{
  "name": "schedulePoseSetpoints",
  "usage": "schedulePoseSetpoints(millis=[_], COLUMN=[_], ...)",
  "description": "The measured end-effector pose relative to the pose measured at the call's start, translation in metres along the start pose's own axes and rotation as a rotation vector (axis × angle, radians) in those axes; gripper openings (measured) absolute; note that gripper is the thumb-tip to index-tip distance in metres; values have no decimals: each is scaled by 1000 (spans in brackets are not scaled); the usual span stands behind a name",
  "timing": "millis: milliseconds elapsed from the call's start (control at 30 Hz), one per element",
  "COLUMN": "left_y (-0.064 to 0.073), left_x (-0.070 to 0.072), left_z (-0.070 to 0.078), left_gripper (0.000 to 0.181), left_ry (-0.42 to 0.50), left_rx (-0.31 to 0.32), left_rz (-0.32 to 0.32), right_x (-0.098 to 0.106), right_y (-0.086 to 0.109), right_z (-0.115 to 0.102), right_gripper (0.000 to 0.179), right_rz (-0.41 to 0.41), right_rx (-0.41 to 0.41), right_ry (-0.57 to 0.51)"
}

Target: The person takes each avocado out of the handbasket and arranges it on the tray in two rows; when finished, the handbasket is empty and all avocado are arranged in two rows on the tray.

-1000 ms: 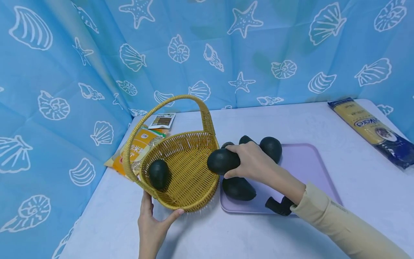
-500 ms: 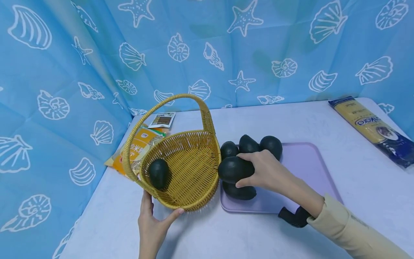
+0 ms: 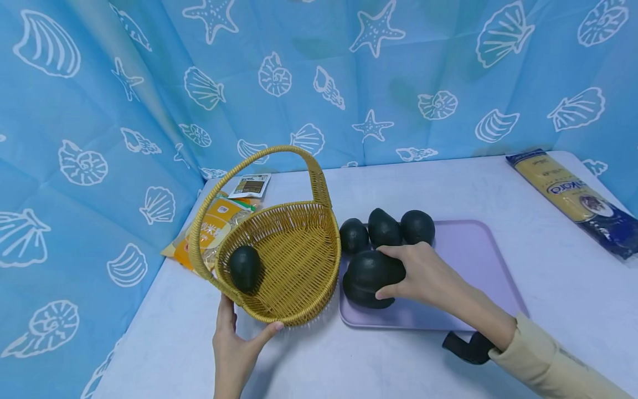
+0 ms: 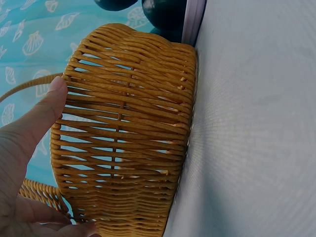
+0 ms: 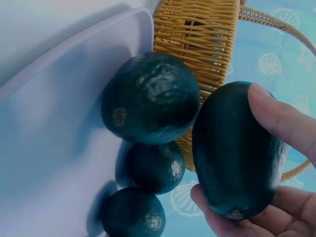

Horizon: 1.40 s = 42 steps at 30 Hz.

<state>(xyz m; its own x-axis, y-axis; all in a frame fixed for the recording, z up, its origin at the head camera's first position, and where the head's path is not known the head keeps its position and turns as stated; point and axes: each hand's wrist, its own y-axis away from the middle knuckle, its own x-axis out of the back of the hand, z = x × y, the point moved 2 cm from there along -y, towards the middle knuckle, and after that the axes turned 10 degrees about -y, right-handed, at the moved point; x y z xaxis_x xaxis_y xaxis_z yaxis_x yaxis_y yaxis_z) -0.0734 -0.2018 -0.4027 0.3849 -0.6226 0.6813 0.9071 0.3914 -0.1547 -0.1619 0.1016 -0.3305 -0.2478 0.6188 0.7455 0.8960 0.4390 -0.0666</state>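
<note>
My left hand [image 3: 238,349] grips the near left rim of a yellow wicker basket [image 3: 294,271], its thumb on the edge in the left wrist view. One dark avocado [image 3: 245,268] lies inside the basket at the left. My right hand [image 3: 423,277] holds another avocado [image 5: 237,153] between thumb and fingers over the left part of a lilac tray [image 3: 463,249]. Just under the held one, an avocado [image 3: 366,299] lies on the tray, partly covered; whether they touch I cannot tell. Three more avocados [image 3: 385,227] stand in a row along the tray's back left.
Behind the basket's left side lie an orange food bag [image 3: 214,221] and a small white packet [image 3: 251,186]. A long blue and yellow package [image 3: 573,199] lies at the far right. The basket's tall handle [image 3: 279,148] arches over it. A shell-patterned blue curtain [image 3: 319,83] borders the table.
My right hand has moved right and toward me with its avocado, from beside the basket's rim to over the tray. The back row shows more fully. My left hand and the basket stay put.
</note>
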Motion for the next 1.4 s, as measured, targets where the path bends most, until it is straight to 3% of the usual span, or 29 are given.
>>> schedulePoseSetpoints(millis=[867, 1400], left_y=[0, -1], left_x=[0, 0], left_z=[-1, -2], left_gripper=[119, 117], left_ry=[-3, -5], left_rx=[-8, -11], left_rz=[10, 15], right_x=[11, 2], right_y=[25, 32], right_z=[33, 56], right_gripper=[80, 78], right_rz=[45, 6], right_rx=[-102, -128], right_ry=[-14, 26])
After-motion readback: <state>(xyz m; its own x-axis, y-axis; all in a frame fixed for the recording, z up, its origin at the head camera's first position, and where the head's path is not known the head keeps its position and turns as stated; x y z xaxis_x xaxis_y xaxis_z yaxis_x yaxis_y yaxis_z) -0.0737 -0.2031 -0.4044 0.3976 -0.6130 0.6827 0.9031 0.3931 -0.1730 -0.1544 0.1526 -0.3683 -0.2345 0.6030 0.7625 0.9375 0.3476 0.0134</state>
